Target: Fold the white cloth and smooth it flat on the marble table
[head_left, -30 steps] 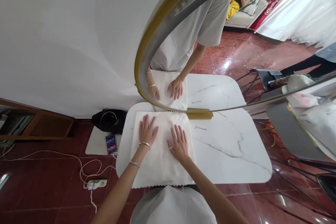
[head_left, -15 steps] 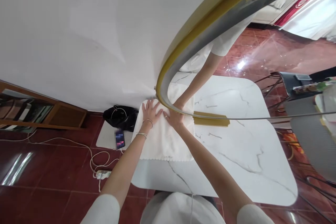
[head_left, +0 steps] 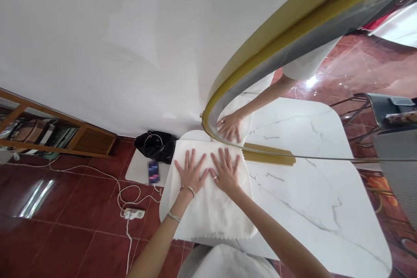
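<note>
A white cloth (head_left: pixel 215 215) with a scalloped edge lies on the left end of the white marble-patterned table (head_left: pixel 293 217). My left hand (head_left: pixel 191 171) presses flat on its upper left part, fingers spread, with bracelets around the wrist. Flat on the cloth just to the right is my right hand (head_left: pixel 226 173), its fingers also apart and a ring on one of them. The two thumbs nearly meet. Small wrinkles show in the cloth below the hands.
A gold-framed mirror (head_left: pixel 216 100) stands at the table's far edge, reflecting my right arm. Left of the table, a black bag (head_left: pixel 156 145) and a phone (head_left: pixel 154 172) rest on a pale surface. A power strip (head_left: pixel 134 213) with cables lies on the red tiled floor. A wooden shelf (head_left: pixel 94 141) is farther left.
Both hands and the cloth have slid toward me, away from the mirror. The cloth's near edge now lies close to the table's front edge. The view has shifted slightly.
</note>
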A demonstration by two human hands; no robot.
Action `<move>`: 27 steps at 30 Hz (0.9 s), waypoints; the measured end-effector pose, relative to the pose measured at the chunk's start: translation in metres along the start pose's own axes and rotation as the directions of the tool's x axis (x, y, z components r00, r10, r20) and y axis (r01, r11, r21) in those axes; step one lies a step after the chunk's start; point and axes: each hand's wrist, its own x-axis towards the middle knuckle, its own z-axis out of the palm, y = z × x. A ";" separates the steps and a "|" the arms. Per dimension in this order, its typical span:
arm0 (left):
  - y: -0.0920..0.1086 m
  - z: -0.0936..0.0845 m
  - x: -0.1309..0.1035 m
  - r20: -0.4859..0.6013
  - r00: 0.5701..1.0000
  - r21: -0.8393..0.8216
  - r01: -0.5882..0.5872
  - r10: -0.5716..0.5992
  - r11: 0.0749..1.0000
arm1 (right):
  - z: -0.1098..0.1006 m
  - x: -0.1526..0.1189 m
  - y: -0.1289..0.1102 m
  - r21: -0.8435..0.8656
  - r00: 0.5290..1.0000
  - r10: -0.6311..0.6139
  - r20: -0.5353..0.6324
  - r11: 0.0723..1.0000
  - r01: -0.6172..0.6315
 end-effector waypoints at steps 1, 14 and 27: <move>-0.002 -0.001 0.009 0.001 1.000 -0.002 -0.013 0.013 1.000 | 0.001 0.007 0.000 0.001 1.000 0.015 0.001 1.000 -0.015; -0.056 -0.008 0.042 -0.131 0.986 -0.082 0.089 -0.099 0.993 | 0.016 0.086 -0.034 0.117 0.999 -0.038 0.023 0.993 0.035; -0.024 -0.001 -0.172 -0.185 0.969 0.018 0.170 -0.164 0.985 | -0.018 -0.082 -0.063 0.292 0.814 -0.574 0.081 0.795 0.532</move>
